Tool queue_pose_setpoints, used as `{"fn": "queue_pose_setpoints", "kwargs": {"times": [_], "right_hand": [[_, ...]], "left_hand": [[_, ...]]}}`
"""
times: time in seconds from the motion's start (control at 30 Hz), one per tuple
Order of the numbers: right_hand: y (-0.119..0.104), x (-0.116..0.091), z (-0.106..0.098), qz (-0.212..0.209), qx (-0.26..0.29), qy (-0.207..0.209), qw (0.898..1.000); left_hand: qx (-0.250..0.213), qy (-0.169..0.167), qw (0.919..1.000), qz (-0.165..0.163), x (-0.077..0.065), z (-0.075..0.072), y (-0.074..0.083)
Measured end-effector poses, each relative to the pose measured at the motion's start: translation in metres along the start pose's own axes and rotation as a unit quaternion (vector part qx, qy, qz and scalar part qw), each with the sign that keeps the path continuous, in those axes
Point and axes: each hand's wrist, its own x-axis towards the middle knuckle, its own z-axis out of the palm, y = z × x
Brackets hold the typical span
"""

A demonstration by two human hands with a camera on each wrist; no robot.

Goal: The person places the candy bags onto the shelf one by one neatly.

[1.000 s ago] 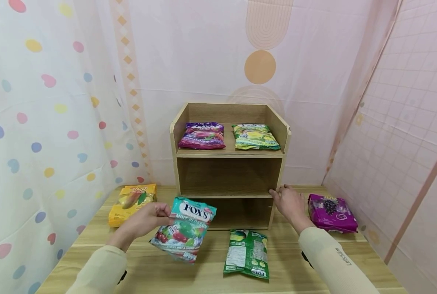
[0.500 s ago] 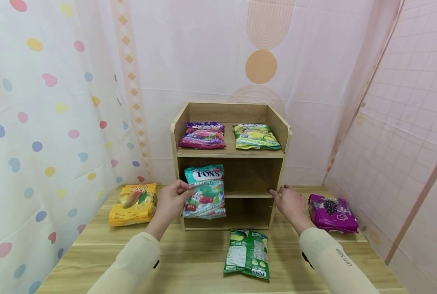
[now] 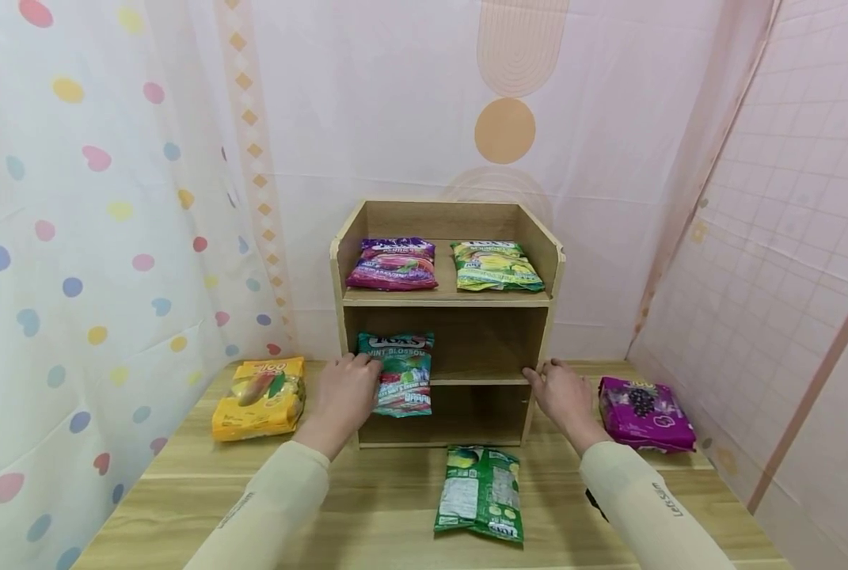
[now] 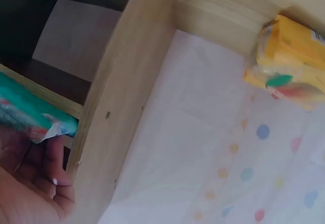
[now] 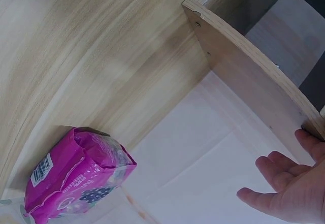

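Observation:
My left hand [image 3: 344,396] grips the left edge of a teal Fox's candy bag [image 3: 405,372] in the head view. The bag is tilted, its top inside the middle compartment of the wooden shelf [image 3: 445,302] and its lower end hanging in front of the middle board. In the left wrist view, curled fingers lie under the teal bag [image 4: 30,107], beside the shelf's left side panel [image 4: 114,97]. My right hand [image 3: 562,396] touches the front edge of the right side panel near the middle board. The right wrist view shows that hand [image 5: 289,188] with loosely extended fingers.
On the top board lie a purple candy bag [image 3: 393,264] and a yellow-green one [image 3: 497,265]. A green bag [image 3: 477,495] lies on the table [image 3: 366,514] in front. A yellow mango pack [image 3: 261,398] stands left, a purple grape pack [image 3: 644,414] right.
My left hand has carried the teal bag rightward and up from over the table to the middle compartment, then tipped its top inward. My right hand has stayed at the shelf's side.

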Motion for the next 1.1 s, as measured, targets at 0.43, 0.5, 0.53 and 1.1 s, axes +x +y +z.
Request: {"fn": "queue_pose_setpoints", "kwargs": {"times": [0.43,0.5,0.53,1.1], "right_hand": [[0.0,0.0,0.003,-0.002,-0.001,0.009,1.0],[0.0,0.0,0.003,-0.002,-0.001,0.01,1.0],[0.0,0.0,0.003,-0.002,-0.002,0.011,1.0],[0.0,0.001,0.003,-0.004,-0.005,0.018,1.0]], "left_hand": [[-0.05,0.026,0.9817,0.182,-0.029,0.01,0.0],[-0.033,0.092,0.9666,0.237,-0.03,0.012,0.0],[-0.024,0.118,0.9602,0.252,-0.03,0.013,0.0],[-0.031,0.003,0.9845,0.173,-0.031,0.019,0.013]]}}
